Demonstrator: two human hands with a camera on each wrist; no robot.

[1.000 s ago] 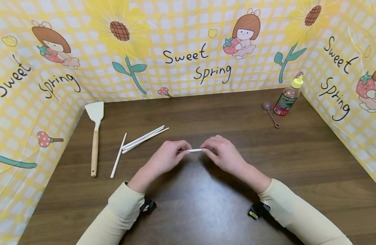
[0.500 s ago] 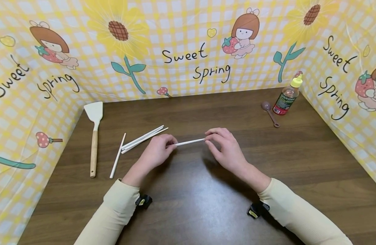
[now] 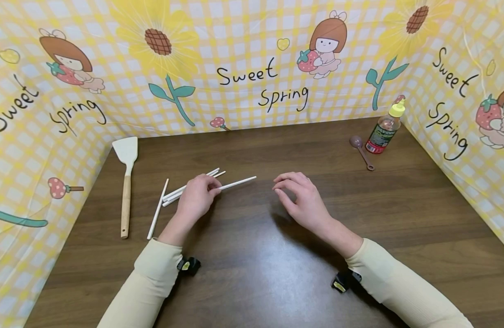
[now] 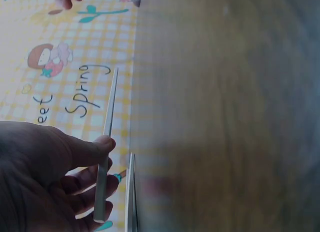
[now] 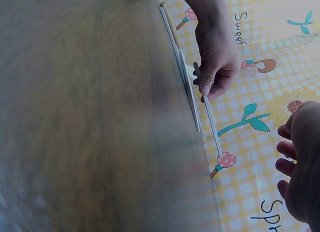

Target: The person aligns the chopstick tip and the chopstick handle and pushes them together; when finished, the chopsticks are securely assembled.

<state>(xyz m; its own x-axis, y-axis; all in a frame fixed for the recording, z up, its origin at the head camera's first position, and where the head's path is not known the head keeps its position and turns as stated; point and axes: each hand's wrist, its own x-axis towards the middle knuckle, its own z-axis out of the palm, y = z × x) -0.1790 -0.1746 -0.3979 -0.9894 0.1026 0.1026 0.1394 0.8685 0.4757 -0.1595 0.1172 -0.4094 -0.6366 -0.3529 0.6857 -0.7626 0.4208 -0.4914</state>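
My left hand (image 3: 198, 196) pinches a white chopstick (image 3: 239, 183) between thumb and fingers, above the table. In the left wrist view the chopstick (image 4: 111, 112) narrows toward its far tip, and its thick squared end lies across the fingers. Several more white chopsticks (image 3: 180, 191) lie in a loose bundle, partly hidden behind that hand. One separate chopstick (image 3: 158, 209) rests at an angle against the bundle's left end. Over the table's middle my right hand (image 3: 303, 198) holds nothing, its fingers loosely bent and apart from the chopstick's tip.
A white spatula (image 3: 127, 187) with a wooden handle lies at the left. Toward the back right, a brown measuring spoon (image 3: 362, 154) lies beside a squeeze bottle (image 3: 383, 132) with a yellow cap. Patterned cloth (image 3: 244, 41) borders the brown table (image 3: 260, 282) at back and sides.
Both hands held the chopstick one second ago. My right hand has let go of it, and my left hand has carried it left toward the bundle.
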